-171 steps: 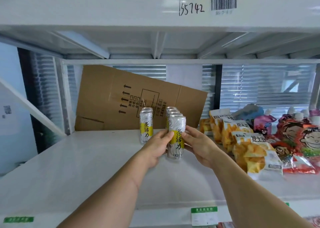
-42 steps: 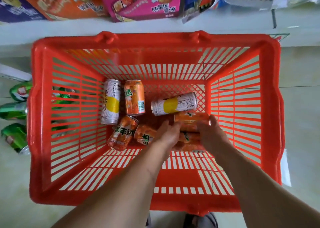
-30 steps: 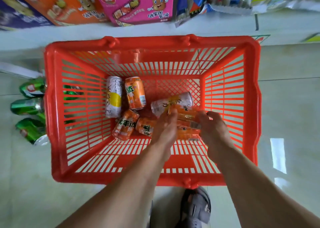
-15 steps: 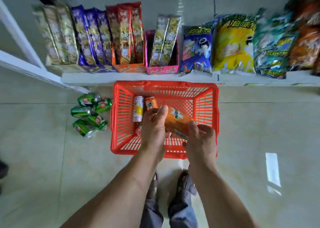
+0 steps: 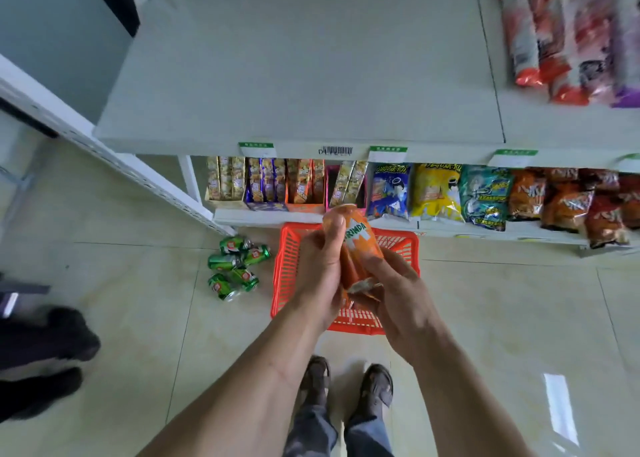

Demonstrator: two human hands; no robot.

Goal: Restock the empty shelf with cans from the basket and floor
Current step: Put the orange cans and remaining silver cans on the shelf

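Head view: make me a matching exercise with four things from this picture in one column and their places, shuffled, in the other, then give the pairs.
Things:
1. orange cans
2. green cans
3. red basket
4. snack bags

Places:
A. on the low shelf behind the basket
B. held between the left hand and right hand
C. lying on the floor, left of the basket
D. standing on the floor against the low shelf

Pairs: 1-B, 2-C, 3-D, 4-A

Head camera looks steeply down past shelf [image 5: 304, 75] onto floor [image 5: 502, 318].
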